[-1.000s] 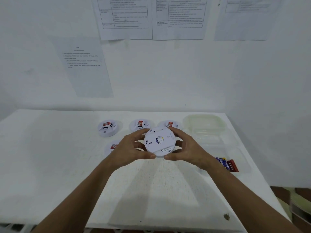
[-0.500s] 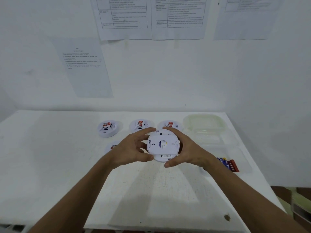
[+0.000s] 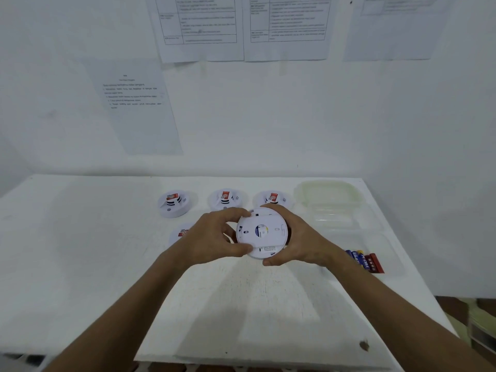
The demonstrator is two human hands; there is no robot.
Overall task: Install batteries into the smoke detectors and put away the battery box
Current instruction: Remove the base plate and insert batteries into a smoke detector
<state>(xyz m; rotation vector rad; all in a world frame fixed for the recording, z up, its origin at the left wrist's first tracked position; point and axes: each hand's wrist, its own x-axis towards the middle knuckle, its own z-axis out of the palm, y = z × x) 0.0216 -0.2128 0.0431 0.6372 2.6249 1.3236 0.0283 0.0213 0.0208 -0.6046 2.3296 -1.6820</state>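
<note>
- Rotated since 1 s ago: smoke detector (image 3: 261,233), back plate up, label now lower, likely being twisted open for batteries.
- Held above table (image 3: 80,264): left hand (image 3: 212,237) and right hand (image 3: 298,237), fingers curled round its rim.
- Right: batteries (image 3: 363,260) in battery box (image 3: 389,264).
- Beyond: 3 detectors (image 3: 225,198).

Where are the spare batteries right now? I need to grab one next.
In the head view the batteries lie at the table's right edge, inside the clear battery box, just right of the right hand, in front of the lid.
</note>
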